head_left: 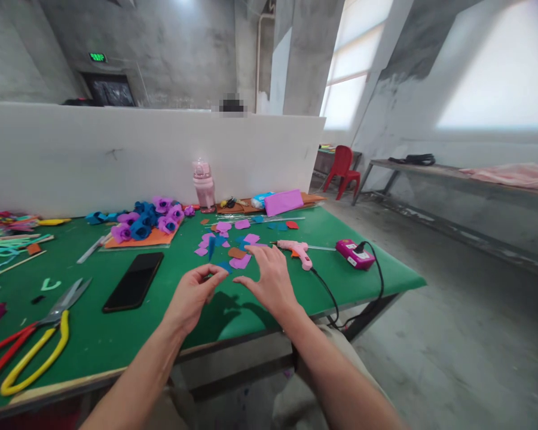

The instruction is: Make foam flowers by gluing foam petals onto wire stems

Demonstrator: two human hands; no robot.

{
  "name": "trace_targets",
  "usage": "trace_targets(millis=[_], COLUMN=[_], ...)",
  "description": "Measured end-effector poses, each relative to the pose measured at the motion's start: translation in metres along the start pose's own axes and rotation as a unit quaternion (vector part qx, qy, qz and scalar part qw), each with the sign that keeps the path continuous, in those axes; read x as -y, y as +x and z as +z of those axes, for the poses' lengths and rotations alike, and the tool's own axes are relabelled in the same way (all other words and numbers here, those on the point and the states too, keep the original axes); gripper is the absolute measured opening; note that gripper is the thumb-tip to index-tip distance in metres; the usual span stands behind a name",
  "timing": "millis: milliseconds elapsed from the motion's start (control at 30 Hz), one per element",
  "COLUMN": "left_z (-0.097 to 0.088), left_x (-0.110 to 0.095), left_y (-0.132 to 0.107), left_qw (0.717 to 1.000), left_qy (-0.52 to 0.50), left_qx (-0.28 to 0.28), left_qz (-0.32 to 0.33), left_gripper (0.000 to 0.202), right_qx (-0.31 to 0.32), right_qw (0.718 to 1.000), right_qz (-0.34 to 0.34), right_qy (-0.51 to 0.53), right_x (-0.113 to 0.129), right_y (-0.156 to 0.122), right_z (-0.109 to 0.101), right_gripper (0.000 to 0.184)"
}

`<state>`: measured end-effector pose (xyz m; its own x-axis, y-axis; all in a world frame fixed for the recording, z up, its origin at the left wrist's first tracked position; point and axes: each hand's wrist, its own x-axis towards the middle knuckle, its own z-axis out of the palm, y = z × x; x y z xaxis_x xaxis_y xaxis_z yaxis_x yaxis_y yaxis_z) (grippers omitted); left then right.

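My left hand (192, 297) hovers over the green table (116, 334), fingertips pinched on a thin green stick whose tip shows by the fingers. My right hand (269, 278) is spread open just to its right, fingers reaching toward the scattered purple, blue and orange felt petals (233, 242). A pink glue gun (296, 249) lies right of that hand, its black cord running off the table edge. Finished purple and blue felt flowers (146, 222) rest on an orange sheet farther back.
A black phone (134, 280) lies left of my hands. Yellow-handled scissors (45, 337) and red-handled pliers (2, 352) sit at the near left. A pink bottle (204, 184) stands by the white partition (116, 149). A pink power strip (355, 253) sits at the right corner.
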<state>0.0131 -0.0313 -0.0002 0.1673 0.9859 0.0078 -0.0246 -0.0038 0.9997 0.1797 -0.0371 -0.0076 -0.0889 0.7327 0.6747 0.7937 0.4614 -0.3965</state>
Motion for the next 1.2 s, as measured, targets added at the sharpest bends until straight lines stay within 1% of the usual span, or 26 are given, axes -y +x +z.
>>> trace_targets(millis=[100,233,300,367,467,500,600,633,733,800,867,967,1067,1200], left_z=[0.007,0.012,0.012,0.011,0.008,0.007,0.002,0.001,0.000,0.001,0.003,0.005,0.007,0.009], left_x=[-0.001,-0.003,-0.002,0.000,0.003,0.004,0.004,0.004,0.003,0.002,0.001,0.003,0.008,0.013], left_y=[-0.003,-0.004,-0.003,-0.002,-0.001,0.000,0.002,0.003,0.003,0.003,0.002,0.001,0.000,-0.001], left_qw=[0.998,0.990,0.987,0.993,0.999,0.997,0.993,0.992,0.988,0.986,0.985,0.985,0.986,0.986], left_qy=[0.058,0.100,0.112,0.076,-0.025,-0.049,-0.092,-0.104,-0.129,-0.136,-0.138,-0.128,-0.112,-0.112], left_qx=[0.005,0.006,0.013,0.029,0.047,0.050,0.054,0.054,0.054,0.056,0.061,0.076,0.085,0.088], left_qz=[0.020,0.095,0.112,0.082,0.003,-0.015,-0.046,-0.055,-0.072,-0.080,-0.084,-0.086,-0.087,-0.091], left_gripper=[0.020,0.012,0.012,0.015,0.022,0.023,0.026,0.026,0.027,0.029,0.030,0.030,0.028,0.028], right_qx=[0.015,0.039,0.048,0.050,0.039,0.031,0.003,-0.003,-0.004,0.006,0.012,0.011,0.020,0.018], right_qw=[0.999,0.998,0.998,0.998,0.999,0.999,0.998,0.996,0.991,0.989,0.990,0.994,0.993,0.979], right_qz=[-0.027,-0.040,-0.042,-0.040,-0.031,-0.024,0.005,0.014,0.028,0.019,-0.002,-0.038,-0.043,0.005], right_qy=[-0.013,-0.026,-0.029,-0.027,-0.011,0.003,0.064,0.084,0.131,0.147,0.140,0.104,0.105,0.201], right_x=[0.005,0.011,0.012,0.012,0.010,0.008,0.002,0.000,-0.002,0.000,0.004,0.009,0.011,0.011], right_y=[-0.001,-0.003,-0.004,-0.005,-0.005,-0.004,-0.003,-0.002,-0.002,-0.002,-0.003,-0.004,-0.005,-0.003], right_z=[-0.001,0.000,0.000,0.000,0.001,0.001,0.003,0.003,0.003,0.002,0.002,0.001,0.001,0.001], right_gripper=[0.049,0.054,0.055,0.055,0.051,0.046,0.013,0.009,0.018,0.019,0.019,0.027,0.020,0.009])
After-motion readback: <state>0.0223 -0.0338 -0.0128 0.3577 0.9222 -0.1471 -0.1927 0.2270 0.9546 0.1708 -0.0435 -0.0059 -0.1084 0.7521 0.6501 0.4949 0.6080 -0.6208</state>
